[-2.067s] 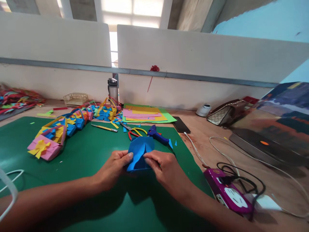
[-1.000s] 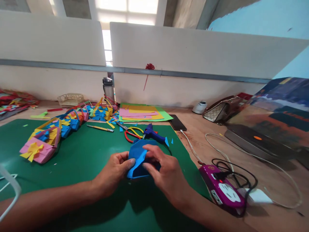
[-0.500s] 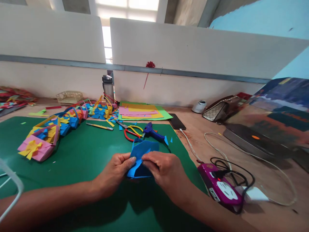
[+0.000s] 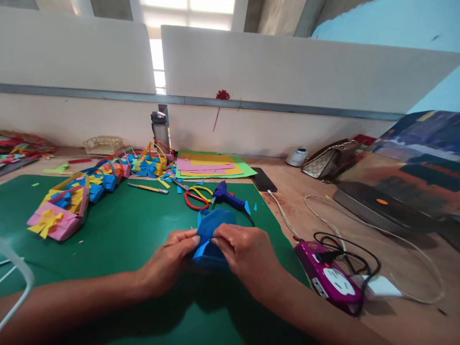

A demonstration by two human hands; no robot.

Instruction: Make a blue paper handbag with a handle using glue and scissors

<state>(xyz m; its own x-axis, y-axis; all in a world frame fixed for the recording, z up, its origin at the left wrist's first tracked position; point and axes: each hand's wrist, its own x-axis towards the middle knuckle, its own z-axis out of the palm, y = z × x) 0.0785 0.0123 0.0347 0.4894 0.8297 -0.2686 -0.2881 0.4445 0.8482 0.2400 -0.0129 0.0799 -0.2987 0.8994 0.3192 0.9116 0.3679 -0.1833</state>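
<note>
Blue paper piece [image 4: 217, 223]: folded, held up just below the centre of the frame, over the green mat [image 4: 136, 230]; lower edge blurred.
Hands: left hand [image 4: 176, 249] pinches its left edge, thumb in sight, other fingertips hidden; right hand [image 4: 247, 249] pinches its right side, covering part of it.
Scissors [image 4: 189, 189]: mid-frame, beyond the paper, beside the blue glue gun [image 4: 228, 198].
Power strip [image 4: 330, 278]: purple, lower right; emblem too small to read.
Printed panel [image 4: 420, 158]: cut off at the right edge; reddish marks, perhaps lettering, illegible.
White curved thing [image 4: 21, 266]: lower left, cut off, unidentifiable.
</note>
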